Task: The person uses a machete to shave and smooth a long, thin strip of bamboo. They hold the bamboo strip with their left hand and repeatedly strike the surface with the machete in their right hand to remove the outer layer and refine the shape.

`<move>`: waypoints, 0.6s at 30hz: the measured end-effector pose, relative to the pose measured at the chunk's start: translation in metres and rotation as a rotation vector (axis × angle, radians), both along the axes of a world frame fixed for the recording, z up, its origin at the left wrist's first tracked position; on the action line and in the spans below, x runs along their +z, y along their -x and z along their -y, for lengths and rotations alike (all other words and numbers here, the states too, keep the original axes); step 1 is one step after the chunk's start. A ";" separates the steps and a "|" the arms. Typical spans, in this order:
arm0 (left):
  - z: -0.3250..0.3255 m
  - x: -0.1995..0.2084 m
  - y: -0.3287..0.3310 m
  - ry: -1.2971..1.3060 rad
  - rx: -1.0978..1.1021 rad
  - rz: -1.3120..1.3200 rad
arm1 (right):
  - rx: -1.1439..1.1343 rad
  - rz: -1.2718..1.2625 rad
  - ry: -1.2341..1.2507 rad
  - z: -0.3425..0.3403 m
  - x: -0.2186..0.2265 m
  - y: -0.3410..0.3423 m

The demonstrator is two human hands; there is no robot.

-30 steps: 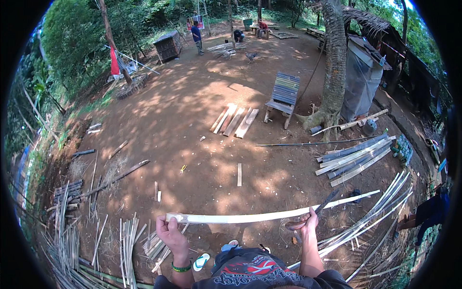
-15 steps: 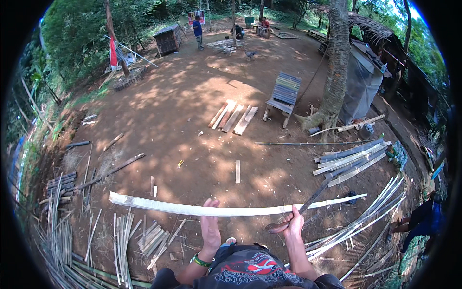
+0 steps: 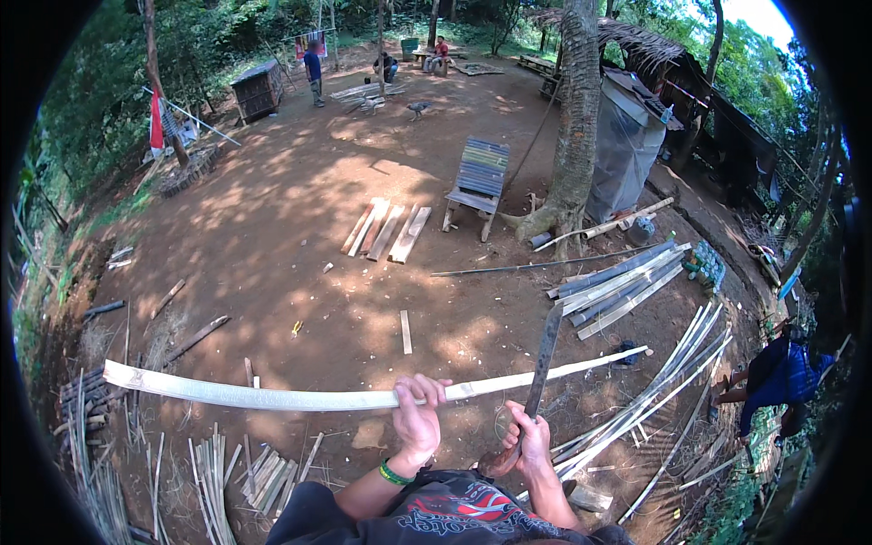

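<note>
A long pale bamboo strip stretches level across the lower part of the head view, from far left to mid right. My left hand grips it near its middle, fingers wrapped over the top. My right hand holds the wooden handle of a long dark machete. The blade points up and crosses the strip just right of my left hand. My dark printed shirt fills the bottom edge.
Split bamboo slats lie piled at the lower left and right. Planks and a slatted wooden chair stand on the dirt ahead, by a tree trunk. A person crouches at right; other people are far back.
The strip has slid left through my grip and my left hand moved right along it. My right hand let go of the strip's end and now holds the machete upright.
</note>
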State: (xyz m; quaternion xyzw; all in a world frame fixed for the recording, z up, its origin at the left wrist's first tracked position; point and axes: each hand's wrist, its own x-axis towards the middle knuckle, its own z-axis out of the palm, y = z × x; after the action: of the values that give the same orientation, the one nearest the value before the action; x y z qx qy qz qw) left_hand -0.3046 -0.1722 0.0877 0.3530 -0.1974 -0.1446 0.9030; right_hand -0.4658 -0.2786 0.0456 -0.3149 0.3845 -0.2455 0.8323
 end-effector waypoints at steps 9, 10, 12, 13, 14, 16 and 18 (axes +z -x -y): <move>0.008 0.015 -0.005 -0.042 -0.005 0.066 | -0.148 -0.231 0.177 -0.019 -0.050 0.100; 0.012 0.016 -0.004 -0.037 -0.006 0.040 | -0.165 -0.220 0.127 -0.029 -0.046 0.102; 0.012 0.018 -0.005 -0.008 -0.003 0.023 | -0.195 -0.218 0.129 -0.040 -0.062 0.106; 0.012 0.019 -0.005 0.004 -0.002 0.016 | -0.210 -0.211 0.134 -0.043 -0.066 0.106; 0.012 0.020 -0.006 0.008 0.004 0.017 | -0.189 -0.217 0.129 -0.043 -0.067 0.108; 0.014 0.021 -0.007 0.016 0.011 0.020 | -0.152 -0.228 0.121 -0.043 -0.064 0.109; 0.014 0.018 -0.008 0.039 0.009 0.010 | -0.152 -0.213 0.002 -0.048 -0.055 0.110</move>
State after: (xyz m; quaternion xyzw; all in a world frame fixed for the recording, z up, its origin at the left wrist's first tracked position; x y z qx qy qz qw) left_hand -0.2962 -0.1858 0.1059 0.3369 -0.2032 -0.1349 0.9094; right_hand -0.5754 -0.2311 -0.0093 -0.3099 0.4933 -0.2735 0.7654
